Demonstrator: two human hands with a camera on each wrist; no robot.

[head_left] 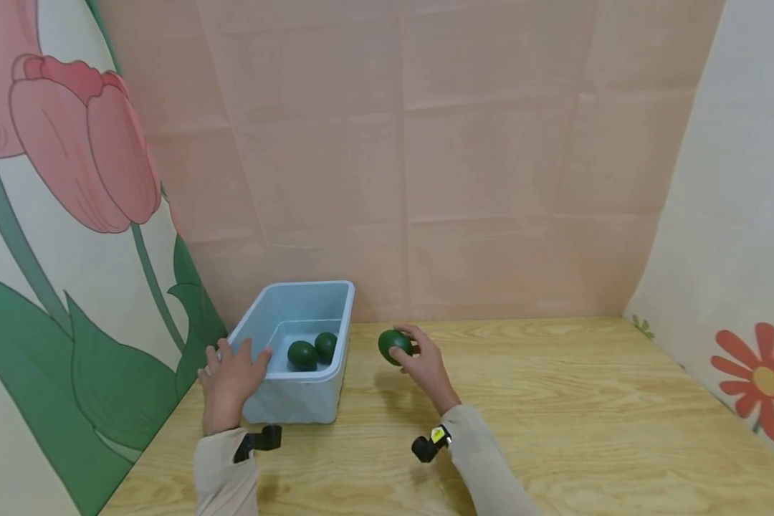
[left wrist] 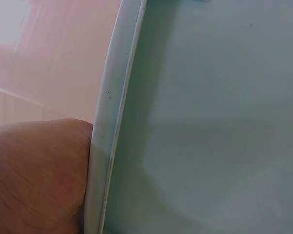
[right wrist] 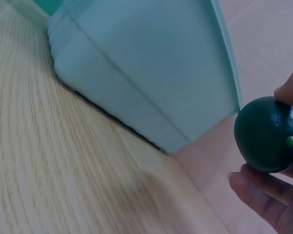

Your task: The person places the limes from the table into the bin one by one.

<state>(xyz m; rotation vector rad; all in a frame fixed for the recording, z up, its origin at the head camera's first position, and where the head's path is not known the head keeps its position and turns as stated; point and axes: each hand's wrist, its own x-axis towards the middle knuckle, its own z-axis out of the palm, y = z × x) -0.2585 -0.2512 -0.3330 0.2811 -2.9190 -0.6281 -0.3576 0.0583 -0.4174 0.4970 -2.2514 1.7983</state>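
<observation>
A dark green avocado (head_left: 395,347) is held above the tabletop by my right hand (head_left: 431,367), thumb on one side and fingers on the other. The right wrist view shows a pale stem spot on this avocado (right wrist: 268,134). Left of it stands a light blue plastic bin (head_left: 293,401), with two more avocados, one on the left (head_left: 302,355) and one on the right (head_left: 326,346), lying on its floor. My left hand (head_left: 232,380) rests at the bin's near left corner, fingers spread. In the left wrist view, part of that hand (left wrist: 39,175) lies against the rim's outer side.
The wood-grain table (head_left: 555,416) meets a creased pink backdrop (head_left: 490,179) at the back. A tulip-printed panel (head_left: 90,287) stands close to the bin's left side. On the right is a white panel with a red flower (head_left: 764,380).
</observation>
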